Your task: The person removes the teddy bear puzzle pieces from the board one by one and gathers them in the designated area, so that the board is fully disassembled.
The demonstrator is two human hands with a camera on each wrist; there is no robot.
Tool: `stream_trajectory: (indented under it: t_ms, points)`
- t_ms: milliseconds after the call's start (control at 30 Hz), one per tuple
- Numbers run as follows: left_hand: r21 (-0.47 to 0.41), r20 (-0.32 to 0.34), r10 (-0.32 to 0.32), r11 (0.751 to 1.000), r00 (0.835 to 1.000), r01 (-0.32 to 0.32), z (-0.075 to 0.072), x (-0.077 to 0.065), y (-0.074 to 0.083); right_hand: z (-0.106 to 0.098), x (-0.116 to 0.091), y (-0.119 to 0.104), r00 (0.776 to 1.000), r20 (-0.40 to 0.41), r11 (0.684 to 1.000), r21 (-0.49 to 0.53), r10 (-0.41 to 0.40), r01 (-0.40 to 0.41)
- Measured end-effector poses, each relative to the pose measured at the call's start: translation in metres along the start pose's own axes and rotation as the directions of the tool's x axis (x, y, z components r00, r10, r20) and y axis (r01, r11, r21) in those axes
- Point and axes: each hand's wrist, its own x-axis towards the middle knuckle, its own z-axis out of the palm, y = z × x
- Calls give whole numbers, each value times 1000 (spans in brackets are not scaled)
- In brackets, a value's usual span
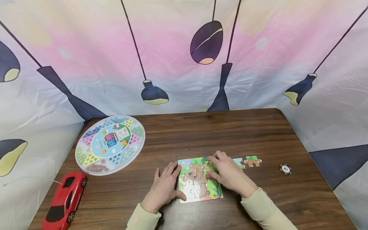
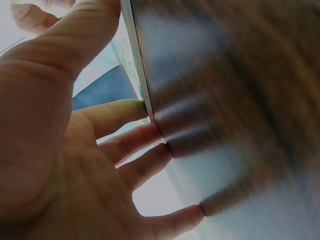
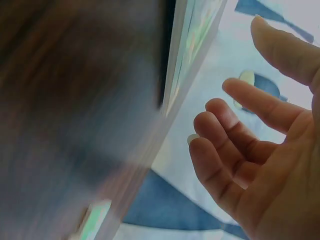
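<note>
A bear jigsaw puzzle [image 1: 196, 193] lies flat on the brown table, its pieces fitted together where they show. Along its left side rests my left hand [image 1: 162, 191], thumb over the lower left corner and fingertips at the upper left edge. The left wrist view shows these fingers [image 2: 137, 167] spread and nearly straight against the tabletop. My right hand [image 1: 231, 176] hovers over the upper right of the puzzle and hides part of it. Its fingers [image 3: 215, 167] are loosely bent in the right wrist view, nothing between them and the thumb.
Just right of the puzzle lie a partly covered loose piece [image 1: 238, 162] and a brown and green piece [image 1: 253, 161]. Farther right is a poker chip [image 1: 285, 169]. A round marble board game [image 1: 138, 150] and a red toy car [image 1: 64, 201] occupy the left side.
</note>
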Motion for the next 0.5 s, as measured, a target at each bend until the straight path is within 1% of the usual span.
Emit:
stream_trajectory:
  t_ms: [100, 233, 500]
  points:
    - [-1, 5, 2, 1000, 1000, -2, 0, 0, 0, 7, 2, -4, 999, 15, 999, -19, -32, 32]
    - [-2, 9, 2, 1000, 1000, -2, 0, 0, 0, 12, 3, -7, 998, 39, 998, -45, -51, 53]
    - [-8, -1, 1, 1000, 1000, -1, -1, 0, 0, 12, 6, -8, 996, 65, 996, -72, -53, 58]
